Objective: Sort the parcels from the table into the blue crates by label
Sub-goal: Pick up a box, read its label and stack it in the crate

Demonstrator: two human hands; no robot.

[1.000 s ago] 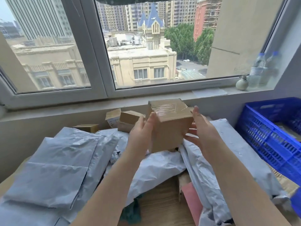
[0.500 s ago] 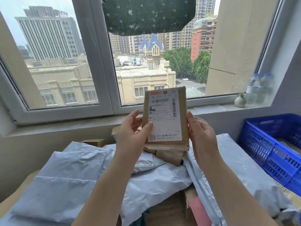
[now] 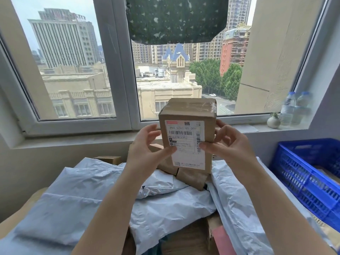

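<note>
Cardboard box (image 3: 187, 137) is held up at window height between your hands, its white shipping label (image 3: 185, 144) facing you squarely and its taped top now in view; a second ago the plain side faced you low over the pile, and half a second ago the label showed almost flat-on. That turn means, in my judgement, you are at the reading step: the destination is being checked and the crate has not yet been chosen. Your left hand (image 3: 147, 150) grasps the box's left edge, thumb pressed on the label's lower left corner, fingers curled behind. Your right hand (image 3: 228, 144) grasps the right edge the same way, thumb on the label's right margin. Printing on the label is too small to read with confidence (only a barcode and a number row stand out). Below the box, the table (image 3: 185, 242) shows bare wood only in a narrow strip near you; the remainder is covered by pale blue poly mailers (image 3: 77, 201) and several small brown boxes (image 3: 191, 179), one lying directly beneath the held parcel. One blue crate (image 3: 301, 179) stands at your right, just beside the pile, with some contents inside that cannot be made out. Behind, a window sill (image 3: 73, 140) carries a small round vase (image 3: 273, 122) and water bottles (image 3: 294, 109).
</note>
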